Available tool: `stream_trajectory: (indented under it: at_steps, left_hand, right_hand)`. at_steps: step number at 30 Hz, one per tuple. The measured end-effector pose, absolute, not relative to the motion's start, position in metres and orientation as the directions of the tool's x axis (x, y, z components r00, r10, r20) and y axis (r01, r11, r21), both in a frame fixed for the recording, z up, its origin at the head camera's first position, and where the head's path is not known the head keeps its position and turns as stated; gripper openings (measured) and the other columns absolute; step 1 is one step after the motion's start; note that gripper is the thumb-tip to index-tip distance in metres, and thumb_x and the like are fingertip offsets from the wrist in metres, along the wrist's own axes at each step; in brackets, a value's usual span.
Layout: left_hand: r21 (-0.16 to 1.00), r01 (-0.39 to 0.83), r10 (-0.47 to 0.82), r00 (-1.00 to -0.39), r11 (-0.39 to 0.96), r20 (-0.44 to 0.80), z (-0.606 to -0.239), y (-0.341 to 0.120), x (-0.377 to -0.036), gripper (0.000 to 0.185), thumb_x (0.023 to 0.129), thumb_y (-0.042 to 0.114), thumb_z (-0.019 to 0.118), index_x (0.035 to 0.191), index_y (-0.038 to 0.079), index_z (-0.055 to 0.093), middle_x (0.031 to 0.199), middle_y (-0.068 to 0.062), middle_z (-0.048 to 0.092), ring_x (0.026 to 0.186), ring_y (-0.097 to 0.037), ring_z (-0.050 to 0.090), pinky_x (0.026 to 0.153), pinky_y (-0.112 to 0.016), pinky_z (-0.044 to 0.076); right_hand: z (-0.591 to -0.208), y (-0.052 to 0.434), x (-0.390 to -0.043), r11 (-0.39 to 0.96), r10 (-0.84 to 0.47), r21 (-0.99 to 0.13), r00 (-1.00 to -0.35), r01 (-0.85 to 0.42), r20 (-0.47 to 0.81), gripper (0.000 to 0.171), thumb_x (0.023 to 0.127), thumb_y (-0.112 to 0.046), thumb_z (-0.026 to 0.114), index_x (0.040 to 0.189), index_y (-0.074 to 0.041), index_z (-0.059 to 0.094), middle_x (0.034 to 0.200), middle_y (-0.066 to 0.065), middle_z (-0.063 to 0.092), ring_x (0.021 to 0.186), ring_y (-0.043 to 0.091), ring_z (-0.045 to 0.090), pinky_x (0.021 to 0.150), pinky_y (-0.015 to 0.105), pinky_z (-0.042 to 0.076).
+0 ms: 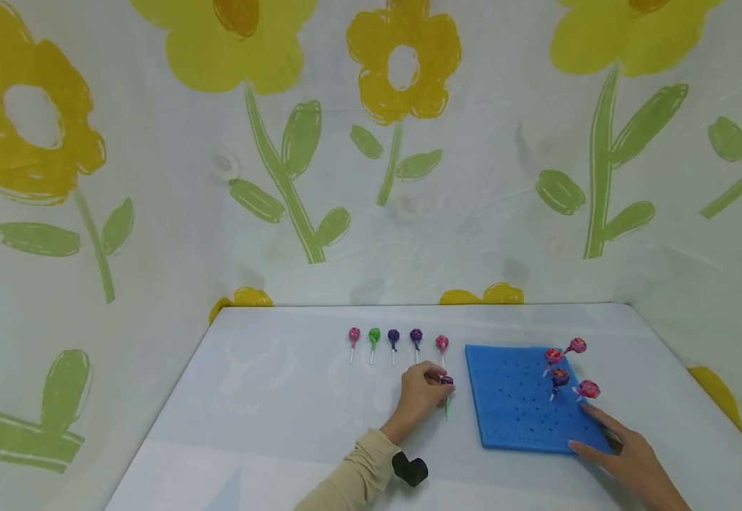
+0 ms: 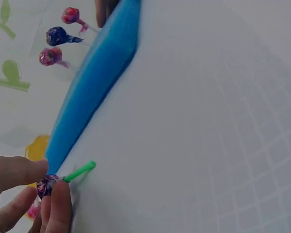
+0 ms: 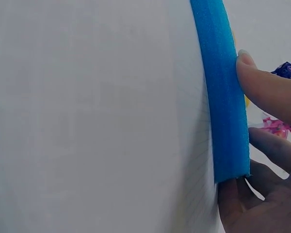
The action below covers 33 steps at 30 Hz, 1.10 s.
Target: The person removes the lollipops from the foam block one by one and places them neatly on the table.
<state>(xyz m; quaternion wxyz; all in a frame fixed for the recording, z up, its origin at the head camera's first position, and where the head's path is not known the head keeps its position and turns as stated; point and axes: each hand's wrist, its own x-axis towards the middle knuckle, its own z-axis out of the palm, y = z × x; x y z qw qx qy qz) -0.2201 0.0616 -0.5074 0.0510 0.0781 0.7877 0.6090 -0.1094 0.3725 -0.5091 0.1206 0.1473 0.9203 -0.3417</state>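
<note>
My left hand (image 1: pixel 423 392) pinches a dark purple lollipop (image 2: pixel 47 185) by its wrapped head. Its green stick (image 2: pixel 80 171) points away from the fingers, over the table left of a blue foam board (image 1: pixel 505 419). Rows of small holes dot the board. At its front right corner, my right hand (image 1: pixel 623 454) grips the board, thumb (image 3: pixel 262 87) on the top near the front edge and other fingers around the right end. Upright in the board's right part stand several lollipops, among them a dark purple one (image 1: pixel 559 377) and a pink one (image 1: pixel 588 389).
Left of the board, a row of loose lollipops lies at the back of the white table (image 1: pixel 249 411): a pink one (image 1: pixel 354 333), a green one (image 1: pixel 374 333), dark ones (image 1: pixel 393 336) and a red one (image 1: pixel 442 343). A flower-print curtain (image 1: pixel 473 177) hangs behind.
</note>
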Motion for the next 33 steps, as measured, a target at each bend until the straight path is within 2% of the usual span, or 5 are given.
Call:
stream_trajectory:
  at_steps: [7, 13, 22, 27, 33]
  left_hand:
    - [0.956, 0.080, 0.167, -0.985, 0.281, 0.033, -0.495, 0.061, -0.223, 0.025, 0.074, 0.005, 0.077, 0.096, 0.004, 0.067, 0.086, -0.007, 0.061, 0.073, -0.008, 0.051, 0.061, -0.020, 0.046]
    - [0.969, 0.103, 0.173, -0.983, 0.223, 0.064, -0.477, 0.062, -0.222, 0.024, 0.078, 0.003, 0.073, 0.100, 0.002, 0.067, 0.095, -0.013, 0.063, 0.076, -0.010, 0.053, 0.066, -0.021, 0.047]
    - [0.988, 0.066, 0.194, -0.980, 0.137, 0.039, -0.466, 0.073, -0.220, 0.019, 0.080, 0.002, 0.071, 0.098, 0.003, 0.066, 0.095, -0.011, 0.062, 0.077, -0.011, 0.054, 0.065, -0.019, 0.049]
    - [0.996, 0.038, 0.218, -0.976, 0.080, 0.019, -0.466, 0.081, -0.218, 0.020, 0.080, 0.001, 0.070, 0.099, 0.001, 0.066, 0.095, -0.012, 0.062, 0.073, -0.011, 0.056, 0.061, -0.022, 0.052]
    - [0.998, 0.044, 0.260, -0.965, 0.039, 0.032, -0.460, 0.092, -0.216, 0.018, 0.082, 0.000, 0.069, 0.099, 0.002, 0.066, 0.097, -0.012, 0.062, 0.076, -0.011, 0.057, 0.064, -0.022, 0.052]
  right_hand:
    - [-0.504, 0.371, -0.107, 0.742, 0.186, -0.575, -0.930, 0.346, -0.318, 0.106, 0.075, -0.064, 0.065, 0.144, 0.005, 0.024, 0.138, 0.043, 0.018, 0.123, 0.060, 0.023, 0.093, 0.064, 0.033]
    - [-0.503, 0.372, -0.108, 0.749, 0.184, -0.570, -0.932, 0.339, -0.312, 0.106, 0.075, -0.064, 0.065, 0.144, 0.005, 0.024, 0.138, 0.043, 0.018, 0.123, 0.061, 0.023, 0.093, 0.064, 0.033]
    - [-0.502, 0.372, -0.110, 0.744, 0.180, -0.571, -0.927, 0.347, -0.328, 0.105, 0.076, -0.063, 0.065, 0.144, 0.006, 0.023, 0.139, 0.043, 0.018, 0.123, 0.061, 0.023, 0.093, 0.064, 0.034]
    - [-0.501, 0.372, -0.108, 0.757, 0.176, -0.560, -0.930, 0.337, -0.323, 0.103, 0.077, -0.061, 0.066, 0.144, 0.006, 0.024, 0.139, 0.042, 0.020, 0.123, 0.061, 0.023, 0.092, 0.063, 0.037]
    - [-0.504, 0.375, -0.113, 0.744, 0.182, -0.577, -0.933, 0.337, -0.310, 0.104, 0.072, -0.060, 0.070, 0.144, 0.004, 0.029, 0.140, 0.040, 0.022, 0.124, 0.059, 0.024, 0.094, 0.062, 0.035]
